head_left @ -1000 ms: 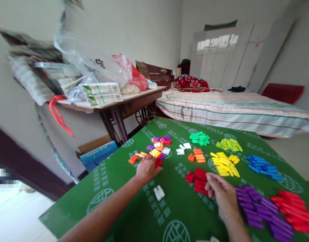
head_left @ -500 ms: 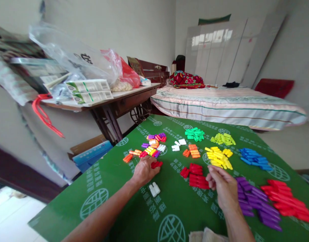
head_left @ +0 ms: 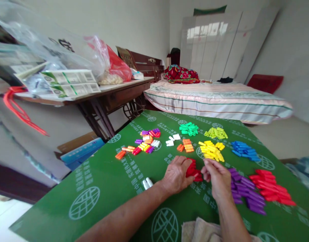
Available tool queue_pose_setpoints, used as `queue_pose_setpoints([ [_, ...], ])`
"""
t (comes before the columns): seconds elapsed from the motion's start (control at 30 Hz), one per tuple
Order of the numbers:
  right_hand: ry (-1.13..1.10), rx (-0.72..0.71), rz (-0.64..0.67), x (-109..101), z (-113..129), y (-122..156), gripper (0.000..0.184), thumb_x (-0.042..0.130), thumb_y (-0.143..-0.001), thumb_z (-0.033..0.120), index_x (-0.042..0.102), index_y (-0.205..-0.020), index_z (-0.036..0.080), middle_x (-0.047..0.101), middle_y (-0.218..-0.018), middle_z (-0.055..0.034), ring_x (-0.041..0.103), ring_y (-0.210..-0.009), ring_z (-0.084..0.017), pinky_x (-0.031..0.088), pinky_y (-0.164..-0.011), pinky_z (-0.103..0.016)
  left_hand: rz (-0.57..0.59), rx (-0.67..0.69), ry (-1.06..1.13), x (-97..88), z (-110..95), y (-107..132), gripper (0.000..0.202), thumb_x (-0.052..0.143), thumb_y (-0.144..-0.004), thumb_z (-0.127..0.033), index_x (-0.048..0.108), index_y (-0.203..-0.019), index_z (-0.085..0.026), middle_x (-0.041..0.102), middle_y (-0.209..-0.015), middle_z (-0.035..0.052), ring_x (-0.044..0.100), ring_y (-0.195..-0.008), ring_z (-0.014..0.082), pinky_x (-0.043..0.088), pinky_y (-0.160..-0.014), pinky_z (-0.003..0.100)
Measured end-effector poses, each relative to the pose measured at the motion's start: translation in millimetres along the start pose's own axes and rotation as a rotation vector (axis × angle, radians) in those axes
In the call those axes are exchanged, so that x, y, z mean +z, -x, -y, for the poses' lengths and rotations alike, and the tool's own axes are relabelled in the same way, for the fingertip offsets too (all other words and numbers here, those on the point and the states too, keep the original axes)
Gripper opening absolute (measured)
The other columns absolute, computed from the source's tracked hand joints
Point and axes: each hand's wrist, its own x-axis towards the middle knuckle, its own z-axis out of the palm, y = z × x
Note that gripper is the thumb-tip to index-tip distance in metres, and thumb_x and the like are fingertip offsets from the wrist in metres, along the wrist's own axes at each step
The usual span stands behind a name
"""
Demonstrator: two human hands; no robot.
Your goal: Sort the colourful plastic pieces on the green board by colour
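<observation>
My left hand (head_left: pixel 178 174) is curled over the left side of a pile of dark red plastic tube pieces (head_left: pixel 194 168), its fingers closed on red pieces there. Its fingertips and part of the pile are hidden. Just right of the pile, my right hand (head_left: pixel 217 176) has thumb and fingers pinched together; anything small between them cannot be made out. White tube pieces (head_left: pixel 147 183) lie left of my left wrist. Beyond my hands are orange pieces (head_left: pixel 187 145) and yellow pieces (head_left: pixel 211 150). Purple pieces (head_left: pixel 246 191) lie beside my right wrist.
On the green board (head_left: pixel 114 201) are also a mixed-colour cluster (head_left: pixel 145 145), green pieces (head_left: pixel 189 128), lime pieces (head_left: pixel 216 133), blue pieces (head_left: pixel 245 150) and brighter red pieces (head_left: pixel 272 186). A cloth (head_left: pixel 200 230) lies at the near edge. A cluttered side table (head_left: pixel 119 90) and a bed (head_left: pixel 215 97) stand behind.
My left hand has moved right, from near the mixed cluster to the dark red pile, carrying red pieces. My right hand stays pinched beside the pile. The view has shifted slightly right.
</observation>
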Motion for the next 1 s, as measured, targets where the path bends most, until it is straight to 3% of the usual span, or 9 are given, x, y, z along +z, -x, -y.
queue_pose_setpoints([
  [0.17, 0.027, 0.008, -0.03, 0.2, 1.9, -1.2, 0.045, 0.076, -0.057, 0.05, 0.066, -0.079, 0.013, 0.057, -0.046, 0.0027, 0.042, -0.033, -0.007, 0.025, -0.033, -0.019, -0.027, -0.051, -0.02, 1.5, 7.5, 10.9, 0.042, 0.066, -0.072, -0.039, 0.057, -0.108, -0.02, 0.057, -0.11, 0.0088, 0.052, -0.101, 0.0248, 0.044, -0.091, 0.039],
  [0.33, 0.089, 0.037, -0.072, -0.3, 0.1, -1.9, 0.047, 0.076, -0.054, 0.052, 0.066, -0.075, 0.012, 0.057, -0.044, 0.0024, 0.041, -0.031, -0.007, 0.025, -0.032, -0.02, -0.021, -0.088, -0.018, -14.3, 17.8, 33.6, 0.026, 0.058, -0.079, -0.034, 0.059, -0.099, -0.018, 0.059, -0.107, 0.0084, 0.054, -0.099, 0.0229, 0.046, -0.088, 0.037],
  [0.47, 0.13, 0.048, -0.078, -2.1, -3.8, -1.8, 0.048, 0.076, -0.054, 0.052, 0.066, -0.078, 0.012, 0.057, -0.044, 0.0022, 0.041, -0.031, -0.007, 0.025, -0.032, -0.02, -0.008, -0.165, -0.019, -33.0, 27.2, 61.0, 0.017, 0.053, -0.081, -0.028, 0.061, -0.091, -0.018, 0.062, -0.101, 0.0077, 0.055, -0.093, 0.0209, 0.048, -0.081, 0.033],
  [0.73, 0.164, 0.046, -0.082, -4.8, -10.5, 1.0, 0.05, 0.078, -0.053, 0.051, 0.066, -0.081, 0.011, 0.057, -0.045, 0.0015, 0.041, -0.033, -0.008, 0.026, -0.032, -0.02, -0.074, -0.307, -0.046, -67.8, 45.6, 127.1, 0.02, 0.044, -0.087, -0.027, 0.061, -0.087, -0.018, 0.063, -0.092, 0.0073, 0.056, -0.087, 0.0188, 0.049, -0.079, 0.032],
  [1.0, 0.289, -0.066, -0.022, -7.5, -24.0, 6.4, 0.048, 0.074, -0.058, 0.053, 0.065, -0.082, 0.012, 0.057, -0.048, 0.0028, 0.043, -0.038, -0.008, 0.034, -0.036, -0.02, -0.154, -0.362, -0.055, -70.9, 50.7, 168.2, 0.014, 0.046, -0.085, -0.023, 0.059, -0.084, -0.018, 0.063, -0.09, 0.0062, 0.056, -0.085, 0.0177, 0.05, -0.077, 0.031],
])
